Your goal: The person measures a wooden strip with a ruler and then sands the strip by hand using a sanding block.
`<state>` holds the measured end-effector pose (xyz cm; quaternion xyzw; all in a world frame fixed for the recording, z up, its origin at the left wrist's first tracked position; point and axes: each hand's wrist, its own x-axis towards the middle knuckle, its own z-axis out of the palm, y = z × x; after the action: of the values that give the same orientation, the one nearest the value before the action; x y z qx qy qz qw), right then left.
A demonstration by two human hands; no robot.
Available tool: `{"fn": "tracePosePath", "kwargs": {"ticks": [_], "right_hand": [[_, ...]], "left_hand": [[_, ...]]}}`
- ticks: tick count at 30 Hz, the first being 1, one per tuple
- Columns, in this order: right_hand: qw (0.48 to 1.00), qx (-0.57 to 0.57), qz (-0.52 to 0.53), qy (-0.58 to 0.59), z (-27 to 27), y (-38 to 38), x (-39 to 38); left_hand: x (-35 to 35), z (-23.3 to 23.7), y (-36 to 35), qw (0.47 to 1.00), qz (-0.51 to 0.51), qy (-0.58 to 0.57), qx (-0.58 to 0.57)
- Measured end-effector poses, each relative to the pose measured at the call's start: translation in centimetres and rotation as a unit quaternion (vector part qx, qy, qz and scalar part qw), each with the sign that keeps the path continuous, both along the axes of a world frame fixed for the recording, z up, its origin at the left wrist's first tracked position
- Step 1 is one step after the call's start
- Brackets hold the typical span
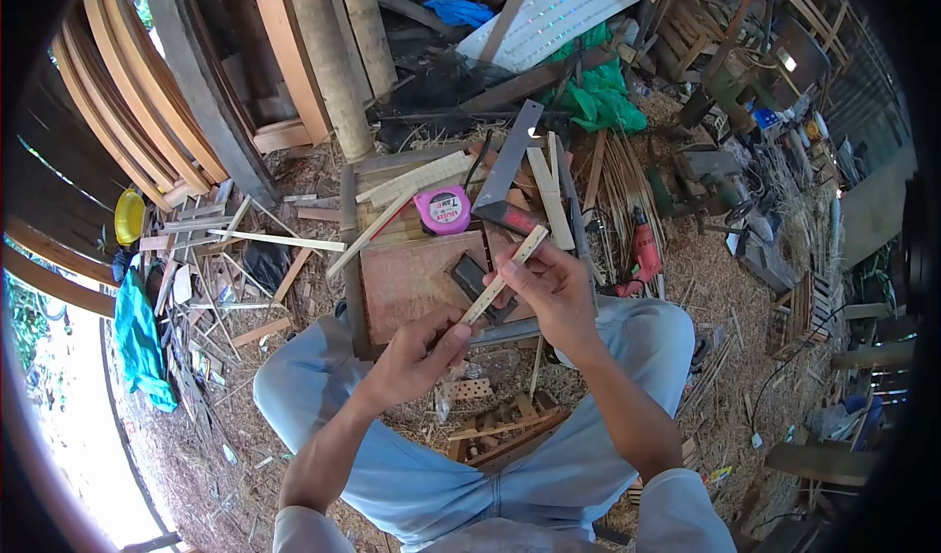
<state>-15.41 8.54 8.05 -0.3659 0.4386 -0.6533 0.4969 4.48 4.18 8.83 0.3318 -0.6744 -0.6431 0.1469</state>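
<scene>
Both hands (420, 359) (551, 296) are seen pinching a marked wooden strip (505, 274) at either end, apparently to steady it, near the pink tape measure (443, 210) on the counter (397, 288).

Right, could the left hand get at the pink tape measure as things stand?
Probably yes, though the left hand would have to release the thin wooden strip. The pink tape measure has nothing on top, and mostly bare reddish board lies between.
</scene>
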Motion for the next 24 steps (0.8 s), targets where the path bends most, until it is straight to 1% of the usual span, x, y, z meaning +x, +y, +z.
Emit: {"fn": "tracePosePath", "kwargs": {"ticks": [4, 6, 10, 12, 14, 16, 17, 19, 22, 24], "right_hand": [[0.999, 0.015, -0.014, 0.026, 0.4, 0.2, 0.0], [0.999, 0.024, -0.038, 0.005, 0.7, 0.1, 0.0], [0.998, 0.047, -0.021, -0.028, 0.9, 0.1, -0.5], [0.998, 0.049, -0.038, 0.018, 0.6, 0.1, -0.7], [0.997, 0.049, -0.033, 0.04, 0.2, 0.0, -0.9], [0.996, 0.049, -0.03, 0.062, 0.3, -0.1, -0.9], [0.998, 0.037, -0.032, 0.044, 0.6, -0.1, -0.8], [0.999, 0.023, -0.034, 0.025, 0.5, -0.2, -0.7], [0.999, 0.016, -0.032, 0.014, 0.0, -0.4, -0.9], [1.0, 0.012, -0.012, -0.015, 0.0, -0.4, -1.0]], "left_hand": [[0.2, 0.1, -0.1, 1.0, -0.013, -0.003, 0.017], [0.3, 0.3, -0.2, 1.0, -0.016, 0.0, 0.013], [0.5, 0.5, -0.5, 0.999, -0.029, 0.009, 0.014], [0.6, 0.1, -0.5, 0.999, -0.029, 0.008, 0.018], [0.6, 0.1, -0.5, 0.999, -0.03, 0.007, 0.022], [0.3, 0.6, -0.4, 1.0, -0.023, 0.01, -0.009], [0.2, 0.6, -0.4, 1.0, -0.023, 0.01, -0.009], [0.2, 0.6, -0.3, 0.999, 0.009, 0.02, -0.031], [0.7, 0.1, -0.6, 1.0, -0.012, -0.014, -0.003], [1.0, -0.5, -0.9, 1.0, -0.018, -0.003, 0.012]]}}
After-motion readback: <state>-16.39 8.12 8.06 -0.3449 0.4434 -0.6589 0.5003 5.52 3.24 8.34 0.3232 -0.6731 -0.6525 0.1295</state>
